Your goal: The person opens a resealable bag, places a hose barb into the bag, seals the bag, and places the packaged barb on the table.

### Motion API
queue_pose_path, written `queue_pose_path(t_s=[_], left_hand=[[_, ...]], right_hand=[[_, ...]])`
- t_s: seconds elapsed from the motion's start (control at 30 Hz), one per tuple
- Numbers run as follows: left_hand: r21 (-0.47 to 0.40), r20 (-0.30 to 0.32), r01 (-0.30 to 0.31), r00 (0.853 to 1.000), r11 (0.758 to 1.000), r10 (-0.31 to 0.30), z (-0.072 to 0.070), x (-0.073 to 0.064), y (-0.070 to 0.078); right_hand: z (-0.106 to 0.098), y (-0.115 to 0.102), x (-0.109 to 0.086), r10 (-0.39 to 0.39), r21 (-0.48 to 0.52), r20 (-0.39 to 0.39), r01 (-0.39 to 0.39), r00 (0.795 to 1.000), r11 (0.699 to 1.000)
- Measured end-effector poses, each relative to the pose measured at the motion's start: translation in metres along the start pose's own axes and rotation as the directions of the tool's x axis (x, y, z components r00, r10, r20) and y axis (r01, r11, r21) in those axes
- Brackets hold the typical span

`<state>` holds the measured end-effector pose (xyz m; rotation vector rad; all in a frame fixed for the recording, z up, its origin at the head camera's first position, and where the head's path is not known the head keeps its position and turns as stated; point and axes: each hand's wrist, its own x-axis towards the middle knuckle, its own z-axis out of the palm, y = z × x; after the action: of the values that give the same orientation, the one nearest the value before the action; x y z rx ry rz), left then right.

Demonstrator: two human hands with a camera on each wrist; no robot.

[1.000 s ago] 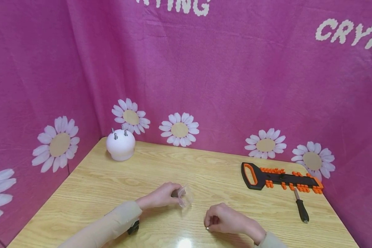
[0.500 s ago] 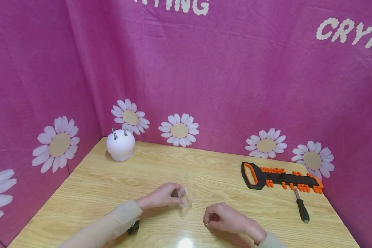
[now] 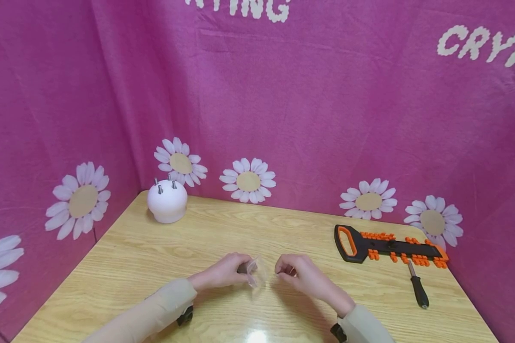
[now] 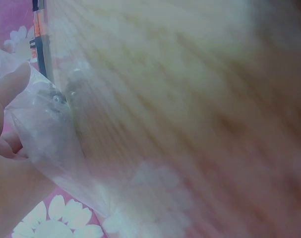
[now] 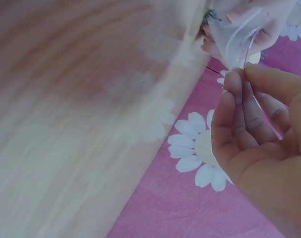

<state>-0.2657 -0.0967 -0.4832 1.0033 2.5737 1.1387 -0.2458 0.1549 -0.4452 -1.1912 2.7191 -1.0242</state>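
Observation:
At the middle of the table, my left hand [image 3: 227, 270] grips a clear plastic bag [image 3: 257, 272] between thumb and fingers, its mouth turned toward the right. Small dark metal parts [image 4: 53, 96] show through the plastic in the left wrist view. My right hand [image 3: 302, 276] is just right of the bag, thumb and fingertips pinched together. A tiny metal piece [image 3: 276, 275] shows at those tips, mostly hidden by the fingers. In the right wrist view the pinched fingertips [image 5: 234, 82] overlap the bag's edge.
A white rounded object [image 3: 167, 202] with several upright metal pins stands at the back left. On the right lie a black rack with orange clips [image 3: 390, 245] and a screwdriver [image 3: 418, 288] with a black handle. A pink flowered cloth [image 3: 292, 119] hangs behind the table [image 3: 223, 228].
My right hand has lifted the small metal piece and moved it away from me and slightly left, up to the bag. The left hand and bag have stayed in place.

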Motion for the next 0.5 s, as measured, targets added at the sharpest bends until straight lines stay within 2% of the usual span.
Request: queue_pose_path(t_s=[0.23, 0.5], left_hand=[[-0.005, 0.005, 0.019, 1.0, 1.0, -0.019, 0.0, 0.001, -0.002], [-0.015, 0.008, 0.021, 1.0, 1.0, -0.02, 0.0, 0.001, -0.002]], right_hand=[[0.002, -0.004, 0.018, 0.003, -0.044, -0.009, -0.003, 1.0, 0.999], [0.008, -0.011, 0.032, -0.012, -0.01, 0.025, 0.012, 1.0, 1.0]])
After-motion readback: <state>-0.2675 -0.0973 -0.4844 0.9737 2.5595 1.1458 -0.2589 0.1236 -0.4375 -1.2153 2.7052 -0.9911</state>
